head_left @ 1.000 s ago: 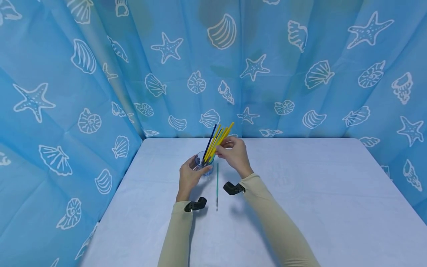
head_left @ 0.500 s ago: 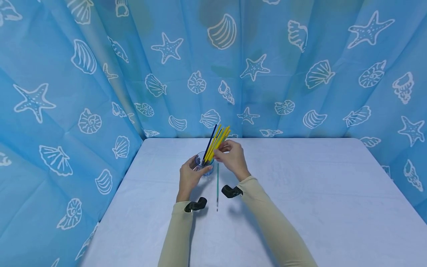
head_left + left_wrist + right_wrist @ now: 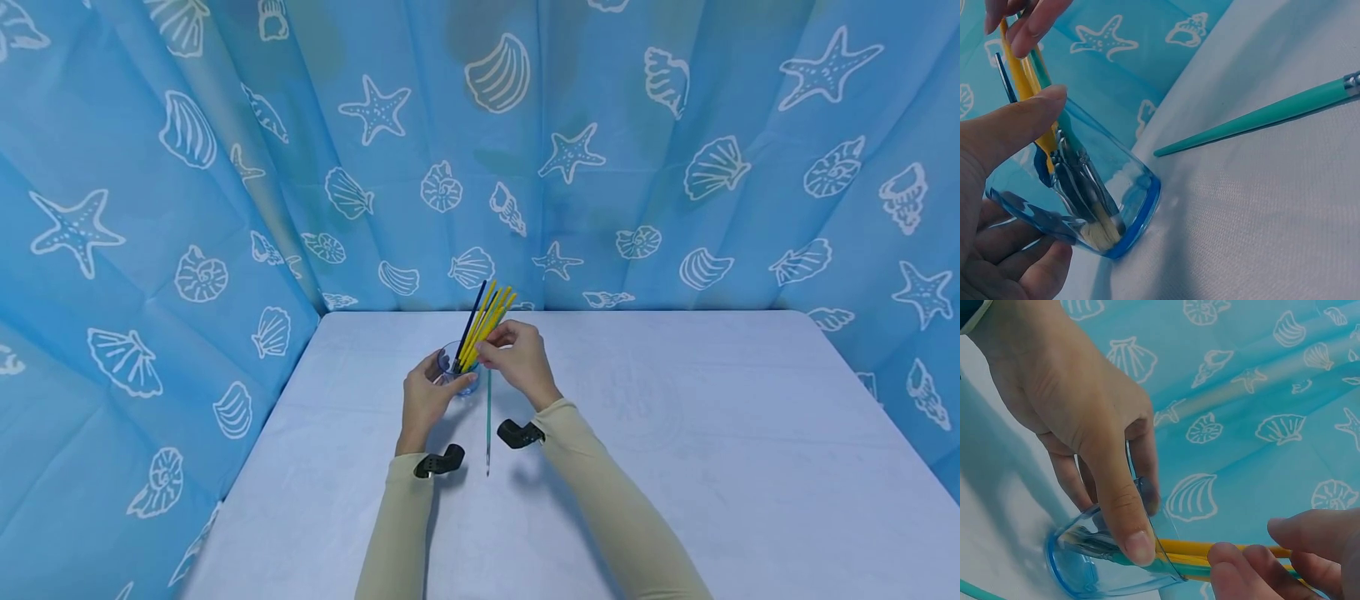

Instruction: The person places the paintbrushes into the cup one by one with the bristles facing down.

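Note:
A clear blue glass cup (image 3: pixel 457 372) stands tilted on the white table (image 3: pixel 675 467), and my left hand (image 3: pixel 427 390) grips it with thumb and fingers round its wall. Several paintbrushes (image 3: pixel 486 315), mostly yellow-handled and one dark blue, lean out of it, bristles down. Just right of the cup, my right hand (image 3: pixel 501 348) pinches the yellow handles. In the left wrist view the cup (image 3: pixel 1094 206) shows the bristles at its bottom. In the right wrist view my left hand (image 3: pixel 1085 425) wraps the cup (image 3: pixel 1107 572) and my right fingertips (image 3: pixel 1241 565) close on the yellow handles (image 3: pixel 1188 549).
A teal paintbrush (image 3: pixel 488 421) lies loose on the table between my forearms, pointing away from me; it also crosses the left wrist view as the teal brush (image 3: pixel 1260 115). A blue curtain (image 3: pixel 187 208) with shells and starfish closes in the back and both sides.
My right hand has come down and left toward the cup, and the yellow handles stand steeper and closer together. The left hand and the cup have stayed put.

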Demonstrator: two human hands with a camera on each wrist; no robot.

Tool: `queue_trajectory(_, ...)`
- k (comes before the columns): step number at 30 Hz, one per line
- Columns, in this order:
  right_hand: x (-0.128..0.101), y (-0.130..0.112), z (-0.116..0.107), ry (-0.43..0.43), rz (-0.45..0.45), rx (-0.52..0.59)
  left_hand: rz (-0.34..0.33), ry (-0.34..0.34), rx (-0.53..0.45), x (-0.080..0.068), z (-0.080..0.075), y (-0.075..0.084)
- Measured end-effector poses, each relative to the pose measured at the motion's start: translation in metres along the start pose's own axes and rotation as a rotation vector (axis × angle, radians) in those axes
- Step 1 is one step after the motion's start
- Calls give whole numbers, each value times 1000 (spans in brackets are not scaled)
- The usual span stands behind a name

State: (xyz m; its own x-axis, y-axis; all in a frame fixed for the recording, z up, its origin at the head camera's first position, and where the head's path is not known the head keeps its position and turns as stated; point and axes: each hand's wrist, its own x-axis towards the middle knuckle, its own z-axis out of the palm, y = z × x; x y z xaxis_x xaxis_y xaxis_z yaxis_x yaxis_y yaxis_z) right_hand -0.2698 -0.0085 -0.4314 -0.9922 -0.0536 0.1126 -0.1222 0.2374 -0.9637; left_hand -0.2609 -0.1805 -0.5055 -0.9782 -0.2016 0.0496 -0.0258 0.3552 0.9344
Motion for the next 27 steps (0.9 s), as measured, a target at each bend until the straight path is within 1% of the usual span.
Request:
queue_trajectory(8, 0, -1, -9, 7, -5, 3, -21, 7, 7, 0, 0, 2)
queue_trajectory(13, 2, 0, -15, 16, -5, -4, -16, 9, 6, 1, 0, 2)
queue_trajectory(19, 3, 5, -22, 25, 36, -39, -25, 10, 11, 1, 0, 2)
queue_trajectory(27, 1, 13, -33, 40, 66, -43, -41, 1, 1, 1, 1, 1)
